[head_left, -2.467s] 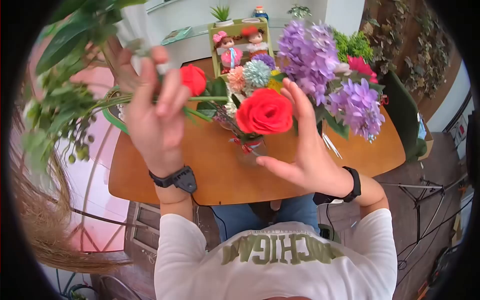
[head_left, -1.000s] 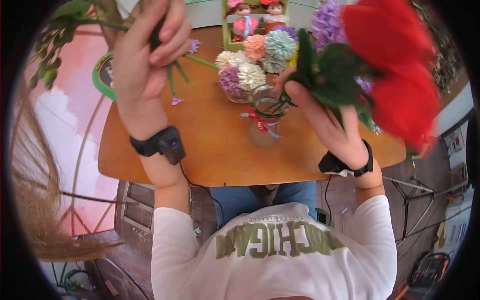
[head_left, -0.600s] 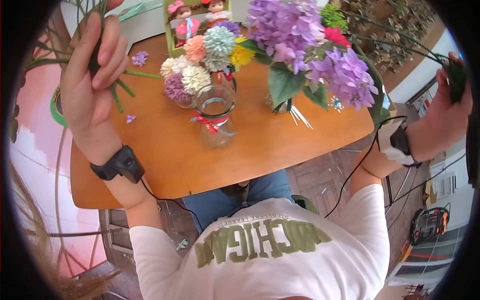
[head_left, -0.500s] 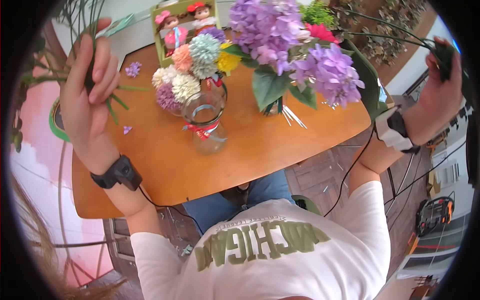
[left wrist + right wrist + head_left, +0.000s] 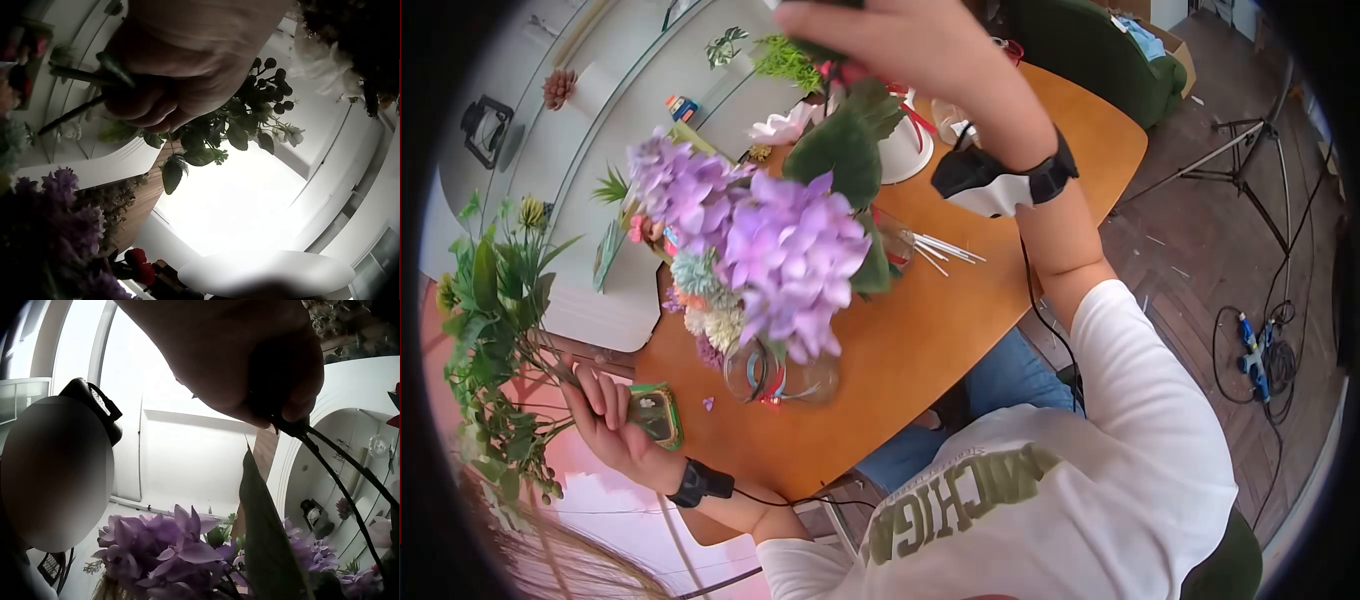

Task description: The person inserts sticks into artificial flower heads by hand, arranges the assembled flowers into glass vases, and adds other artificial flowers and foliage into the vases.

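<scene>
My left hand [image 5: 615, 430] grips a bunch of artificial greenery [image 5: 495, 300] by its stems, out past the table's left side. In the left wrist view, cut stem ends [image 5: 75, 112] stick out of the fist and dark berries [image 5: 272, 84] show beyond it. My right hand [image 5: 900, 40], cut off by the top of the head view, holds the red roses by their dark stems [image 5: 340, 478]; the blooms are mostly out of sight. Below it stand purple hydrangeas [image 5: 790, 260] with broad leaves. A glass vase [image 5: 810, 380] with a red ribbon is partly hidden behind them.
Pompom flowers [image 5: 705, 285] stand behind the hydrangeas on the wooden table [image 5: 920, 350]. White sticks [image 5: 945, 250] poke out to the right. A small green-framed sign [image 5: 658, 415] is near the left hand. A tripod [image 5: 1250, 150] stands on the floor at right.
The head view has turned. My right hand has swung with the roses from the far right to the top, above the hydrangeas. My left hand still grips the greenery, now lower in view.
</scene>
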`<action>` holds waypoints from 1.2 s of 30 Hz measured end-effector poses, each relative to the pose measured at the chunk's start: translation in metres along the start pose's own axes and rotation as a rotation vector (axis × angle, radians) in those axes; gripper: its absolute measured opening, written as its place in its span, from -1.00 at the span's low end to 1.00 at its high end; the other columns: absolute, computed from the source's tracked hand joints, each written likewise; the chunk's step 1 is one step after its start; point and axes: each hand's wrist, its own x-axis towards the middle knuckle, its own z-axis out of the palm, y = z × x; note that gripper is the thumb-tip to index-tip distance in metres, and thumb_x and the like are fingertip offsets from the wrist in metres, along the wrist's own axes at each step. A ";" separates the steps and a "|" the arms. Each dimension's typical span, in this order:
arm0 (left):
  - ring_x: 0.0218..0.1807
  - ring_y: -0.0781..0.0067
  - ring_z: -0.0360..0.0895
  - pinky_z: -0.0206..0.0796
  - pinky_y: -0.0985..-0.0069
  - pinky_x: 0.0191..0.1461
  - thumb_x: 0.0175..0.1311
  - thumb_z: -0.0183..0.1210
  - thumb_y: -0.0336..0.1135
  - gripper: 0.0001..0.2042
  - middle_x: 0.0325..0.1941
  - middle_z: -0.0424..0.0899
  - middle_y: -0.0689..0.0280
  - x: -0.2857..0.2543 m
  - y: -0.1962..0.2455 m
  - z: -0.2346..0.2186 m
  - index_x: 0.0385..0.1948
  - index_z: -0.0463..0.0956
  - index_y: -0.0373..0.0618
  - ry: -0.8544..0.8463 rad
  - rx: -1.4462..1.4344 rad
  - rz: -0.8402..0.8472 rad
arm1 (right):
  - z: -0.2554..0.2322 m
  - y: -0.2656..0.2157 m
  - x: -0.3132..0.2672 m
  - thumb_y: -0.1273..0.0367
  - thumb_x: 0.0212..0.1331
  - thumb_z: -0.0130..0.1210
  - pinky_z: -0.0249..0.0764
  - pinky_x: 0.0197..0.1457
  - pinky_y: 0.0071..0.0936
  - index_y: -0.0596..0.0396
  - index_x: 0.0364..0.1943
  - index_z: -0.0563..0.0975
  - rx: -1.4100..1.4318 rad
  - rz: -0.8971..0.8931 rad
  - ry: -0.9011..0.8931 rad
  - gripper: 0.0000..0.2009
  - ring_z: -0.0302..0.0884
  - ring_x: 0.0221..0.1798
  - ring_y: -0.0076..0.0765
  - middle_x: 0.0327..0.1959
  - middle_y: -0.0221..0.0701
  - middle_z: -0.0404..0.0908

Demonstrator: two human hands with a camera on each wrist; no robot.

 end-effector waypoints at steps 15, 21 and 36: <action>-0.66 0.77 -0.04 -0.14 0.76 -0.66 0.65 -0.11 -0.27 -0.68 -0.54 0.15 0.48 0.004 -0.023 0.017 0.17 0.40 -0.34 -0.019 0.019 -0.047 | 0.030 0.023 -0.001 0.23 0.14 0.29 0.54 -0.35 -0.22 0.31 -0.35 0.62 -0.122 0.110 -0.560 -0.68 0.64 -0.46 -0.03 -0.57 -0.09 0.60; -0.65 0.78 -0.04 -0.16 0.77 -0.65 0.64 -0.10 -0.26 -0.69 -0.53 0.15 0.48 0.005 -0.024 0.018 0.15 0.41 -0.34 0.010 0.100 0.002 | 0.060 0.063 -0.014 0.35 -0.01 0.29 0.55 -0.34 -0.09 0.25 -0.36 0.67 -0.224 -0.076 -0.797 -0.78 0.65 -0.38 0.13 -0.53 -0.06 0.62; -0.66 0.79 -0.01 -0.17 0.76 -0.63 0.64 -0.10 -0.29 -0.67 -0.57 0.16 0.48 0.001 -0.019 0.021 0.21 0.37 -0.37 -0.004 0.169 0.048 | 0.038 0.104 0.023 0.39 0.31 0.13 0.54 0.12 -0.31 0.13 0.32 0.41 0.225 -0.196 -0.776 -0.52 0.63 0.07 -0.17 0.08 -0.19 0.63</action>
